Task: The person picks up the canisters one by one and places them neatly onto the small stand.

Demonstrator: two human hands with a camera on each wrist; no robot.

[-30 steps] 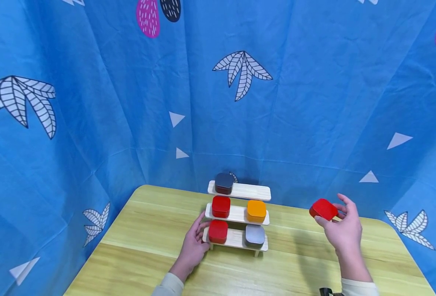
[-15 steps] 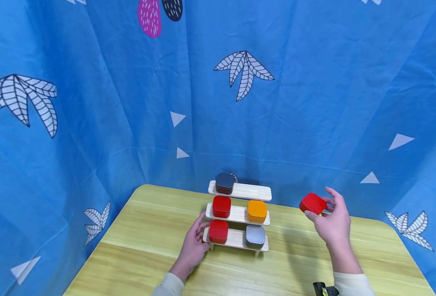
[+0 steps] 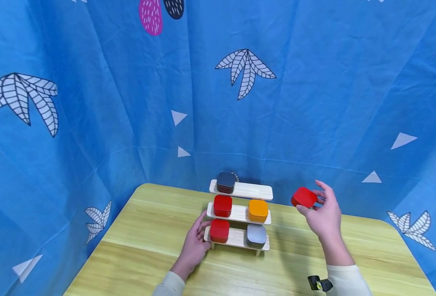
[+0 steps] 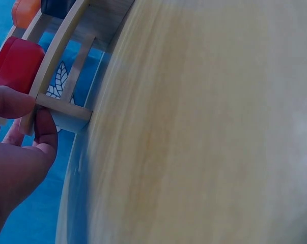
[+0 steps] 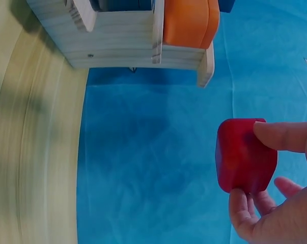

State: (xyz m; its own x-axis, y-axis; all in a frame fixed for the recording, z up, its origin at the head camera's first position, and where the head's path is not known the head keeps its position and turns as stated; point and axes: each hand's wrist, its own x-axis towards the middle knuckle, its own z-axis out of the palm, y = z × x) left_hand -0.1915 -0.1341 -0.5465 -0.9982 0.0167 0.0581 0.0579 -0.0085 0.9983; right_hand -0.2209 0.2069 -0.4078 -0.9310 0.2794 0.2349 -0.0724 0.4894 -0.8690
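A three-tier wooden rack point(image 3: 237, 237) stands on the table. My left hand point(image 3: 193, 246) grips the left end of its lowest tier; in the left wrist view thumb and fingers point(image 4: 45, 133) close round the board's end. To the right of the rack, my right hand point(image 3: 327, 216) holds a red rounded-square box point(image 3: 304, 197) in the air between thumb and fingertips. On the rack sit a dark navy box point(image 3: 226, 182) at top left, a red box point(image 3: 223, 205) and an orange box point(image 3: 258, 210) on the middle tier, and another red box point(image 3: 219, 230) and a grey box point(image 3: 256, 235) below.
The light wooden table point(image 3: 140, 230) extends on both sides of the rack. A blue patterned curtain point(image 3: 147, 102) hangs close behind and beside it. The top tier's board point(image 3: 253, 190) is bare on its right part. A black strap point(image 3: 319, 283) shows by the right sleeve.
My right hand has carried the red box leftward and slightly up, closer to the rack. The left hand stays at the rack's lower left end.
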